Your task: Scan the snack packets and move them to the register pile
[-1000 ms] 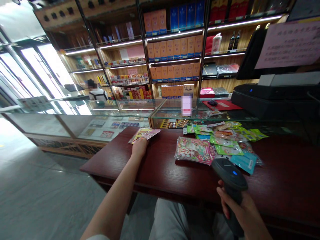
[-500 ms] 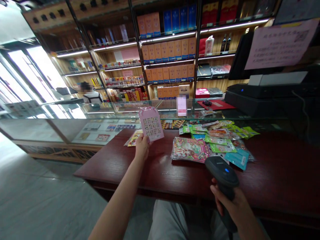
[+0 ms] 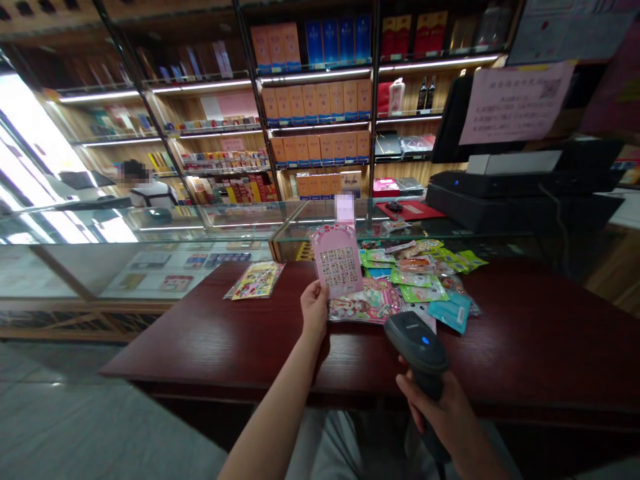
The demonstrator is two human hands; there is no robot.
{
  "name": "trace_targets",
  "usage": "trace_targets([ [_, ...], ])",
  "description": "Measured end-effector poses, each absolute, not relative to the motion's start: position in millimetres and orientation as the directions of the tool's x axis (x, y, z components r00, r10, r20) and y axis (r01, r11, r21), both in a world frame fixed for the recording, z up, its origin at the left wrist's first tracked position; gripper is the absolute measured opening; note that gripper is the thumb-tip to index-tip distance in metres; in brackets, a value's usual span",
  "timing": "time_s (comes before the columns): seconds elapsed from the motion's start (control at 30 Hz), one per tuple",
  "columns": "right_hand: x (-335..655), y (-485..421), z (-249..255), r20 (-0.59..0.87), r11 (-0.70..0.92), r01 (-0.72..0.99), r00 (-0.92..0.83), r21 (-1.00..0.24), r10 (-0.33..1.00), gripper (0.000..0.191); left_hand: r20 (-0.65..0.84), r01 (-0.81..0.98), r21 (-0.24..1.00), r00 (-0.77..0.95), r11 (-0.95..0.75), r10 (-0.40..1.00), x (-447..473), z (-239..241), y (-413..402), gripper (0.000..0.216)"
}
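My left hand (image 3: 315,309) is closed on the lower left corner of a flat pink package (image 3: 339,261), held upright with its back covered in rows of tiny pictures facing me. Behind and below it, a stack of pink illustrated packets (image 3: 367,303) lies on the dark wooden desk. My right hand (image 3: 434,407) grips the handle of a dark grey barcode scanner (image 3: 417,343), which has a blue light on top. The scanner's head points forward, toward the packets. To the left rests a yellow illustrated packet (image 3: 257,280), apart from both hands.
Small snack pouches (image 3: 420,277), mostly green, lie heaped at the desk's back, with a teal pouch (image 3: 450,312) in front. A glass display counter (image 3: 200,233) runs behind the dark desk (image 3: 210,347). A black monitor (image 3: 453,120) stands right. A person (image 3: 147,187) is at the far left.
My left hand has carried the pink package to the right, from near the yellow packet to in front of the pink stack. My view has turned right; the scanner remains in my right hand.
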State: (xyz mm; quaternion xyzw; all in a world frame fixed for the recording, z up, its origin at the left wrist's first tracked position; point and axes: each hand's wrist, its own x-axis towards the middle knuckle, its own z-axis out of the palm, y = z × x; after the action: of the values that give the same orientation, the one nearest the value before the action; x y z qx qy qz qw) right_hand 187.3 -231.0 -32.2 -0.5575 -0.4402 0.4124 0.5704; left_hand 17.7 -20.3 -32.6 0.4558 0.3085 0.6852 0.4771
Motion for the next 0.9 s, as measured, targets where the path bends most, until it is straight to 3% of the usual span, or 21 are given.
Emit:
trace_targets([
  [0.27,164.6,-225.6,-36.7,0.016,0.037,-0.07,0.282,-0.997,0.959,0.042,0.36,-0.315,0.868,-0.129,-0.382,0.924,16.4,-38.1,-18.4,0.038],
  [0.9,161.6,-223.2,-35.9,0.02,0.033,-0.042,0.283,-0.999,0.959,0.041,0.349,-0.292,0.876,-0.164,-0.383,0.923,18.7,-41.5,-16.0,0.023],
])
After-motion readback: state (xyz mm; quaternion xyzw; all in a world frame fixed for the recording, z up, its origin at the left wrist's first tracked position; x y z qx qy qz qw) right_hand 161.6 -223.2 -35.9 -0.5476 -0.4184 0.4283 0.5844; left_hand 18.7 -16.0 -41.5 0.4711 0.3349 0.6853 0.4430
